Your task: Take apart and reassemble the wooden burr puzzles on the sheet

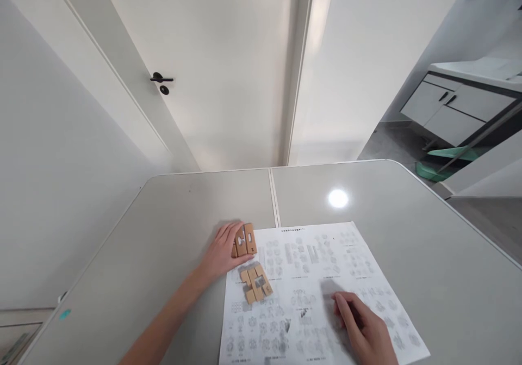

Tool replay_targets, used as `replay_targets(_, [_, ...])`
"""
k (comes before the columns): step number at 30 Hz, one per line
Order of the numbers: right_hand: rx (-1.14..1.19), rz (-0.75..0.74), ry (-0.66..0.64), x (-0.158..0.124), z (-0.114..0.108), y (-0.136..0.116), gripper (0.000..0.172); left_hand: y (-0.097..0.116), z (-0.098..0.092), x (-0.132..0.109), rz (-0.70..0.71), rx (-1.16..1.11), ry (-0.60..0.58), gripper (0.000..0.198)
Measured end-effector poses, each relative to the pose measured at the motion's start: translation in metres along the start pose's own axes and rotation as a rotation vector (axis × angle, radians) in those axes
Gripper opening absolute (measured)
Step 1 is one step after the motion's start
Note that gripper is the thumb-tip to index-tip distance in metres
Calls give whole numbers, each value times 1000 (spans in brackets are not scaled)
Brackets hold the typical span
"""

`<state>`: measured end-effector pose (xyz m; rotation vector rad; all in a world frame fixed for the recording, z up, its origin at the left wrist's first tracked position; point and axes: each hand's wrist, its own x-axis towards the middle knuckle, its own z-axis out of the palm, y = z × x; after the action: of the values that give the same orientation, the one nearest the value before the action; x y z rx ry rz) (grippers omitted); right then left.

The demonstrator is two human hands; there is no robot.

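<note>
My left hand (222,251) is closed around brown wooden puzzle blocks (246,241) with cut-out slots, at the upper left corner of a printed sheet (350,278). Its fingers hide the blocks' left side. Just below that hand, a lighter group of interlocked wooden pieces (256,283) lies on the sheet, with notches and an opening in the middle. My right hand (361,327) is over the lower right of the sheet, fingers curled and thumb tip against the index finger. Whether anything is between those fingertips is hidden.
The grey table (196,202) has a pale seam down its middle and a bright light reflection at right. Behind it stands a white door (220,82) with a black handle (162,79). A white cabinet (460,104) and green basins (432,172) are beyond, at right.
</note>
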<state>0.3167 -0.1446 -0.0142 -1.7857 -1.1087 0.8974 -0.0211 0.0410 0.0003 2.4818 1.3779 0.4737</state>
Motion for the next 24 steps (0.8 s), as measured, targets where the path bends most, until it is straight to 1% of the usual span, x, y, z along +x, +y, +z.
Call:
replay_targets(7, [-7, -6, 31, -1, 2, -1, 53, 8, -2, 1, 26, -7, -33, 87])
replay_targets(10, [-14, -12, 31, -1, 2, -1, 52, 10, -3, 4, 37, -4, -26, 78])
replay_targets(13, [-19, -3, 8, 0, 1, -1, 50, 9, -2, 6, 91, 21, -7, 72])
replay_targets(18, [-17, -5, 12, -1, 1, 1, 50, 4, -1, 5, 148, 84, 22, 79])
replay_targets(21, [-24, -7, 22, 0, 2, 1, 51, -3, -5, 4, 140, 91, 24, 80])
replay_targets(24, [-24, -13, 28, 0, 2, 0, 51, -9, -10, 2, 96, 86, 41, 81])
